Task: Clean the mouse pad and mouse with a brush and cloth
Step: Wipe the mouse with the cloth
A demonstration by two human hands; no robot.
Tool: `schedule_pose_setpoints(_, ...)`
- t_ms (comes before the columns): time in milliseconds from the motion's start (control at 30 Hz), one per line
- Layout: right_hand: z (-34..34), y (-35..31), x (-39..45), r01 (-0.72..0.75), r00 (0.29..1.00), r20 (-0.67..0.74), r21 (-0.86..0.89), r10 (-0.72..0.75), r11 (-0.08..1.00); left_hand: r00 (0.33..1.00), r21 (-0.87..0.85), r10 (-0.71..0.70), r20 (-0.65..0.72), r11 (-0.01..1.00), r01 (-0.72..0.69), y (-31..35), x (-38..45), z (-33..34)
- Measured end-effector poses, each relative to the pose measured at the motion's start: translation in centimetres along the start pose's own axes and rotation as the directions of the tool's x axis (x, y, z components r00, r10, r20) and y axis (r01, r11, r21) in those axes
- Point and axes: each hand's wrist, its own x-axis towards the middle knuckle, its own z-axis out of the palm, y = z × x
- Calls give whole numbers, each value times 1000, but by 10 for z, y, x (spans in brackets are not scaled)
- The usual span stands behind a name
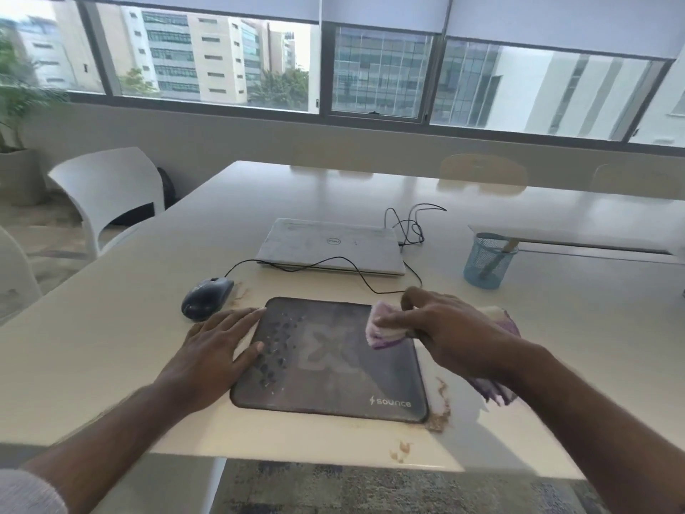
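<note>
Matt dark mouse pad [333, 361], fluffy cloth [385, 330], glossy table [111, 328].

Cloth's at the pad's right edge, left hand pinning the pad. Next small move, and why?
Probably sweep the purple cloth leftward across the mouse pad. The right hand has it bunched at the pad's far right edge, and the dark spots and specks sit near the left side. The left hand lies flat on the left edge, so the pad should hold.
</note>
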Motion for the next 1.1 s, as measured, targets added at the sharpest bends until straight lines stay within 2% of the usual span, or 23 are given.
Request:
schedule_pose_setpoints(167,5,10,9,55,992,-119,33,-51,998,981,-20,-82,-174,997,79,8,-8,-5)
schedule_pose_setpoints(333,12,11,23,97,979,-188,80,-81,992,958,-16,-96,-270,995,95,8,-12,-8)
schedule_pose_setpoints(467,16,5,37,119,967,-243,160,-77,980,890,-144,-179,-419,981,129,-1,-9,-9)
schedule_pose_setpoints(633,16,-11,66,91,961,-275,184,-38,979,803,-224,-327,-499,943,245,-32,-3,-14)
schedule_pose_setpoints(700,19,-20,79,88,964,-263,173,-40,981,775,-272,-435,-459,899,343,-43,2,-18)
schedule_pose_setpoints(767,21,-32,92,77,966,-258,172,-31,982,755,-320,-552,-354,830,456,-51,7,-22)
schedule_pose_setpoints(833,21,-47,105,77,964,-265,179,-28,981,749,-313,-611,-256,786,533,-56,14,-23)
schedule_pose_setpoints(1000,31,-86,145,142,964,-246,151,-102,978,768,-279,-615,-178,780,560,-64,31,-17)
schedule_pose_setpoints(1100,40,-102,170,163,971,-184,54,-151,985,772,-308,-611,-178,780,546,-65,34,-14)
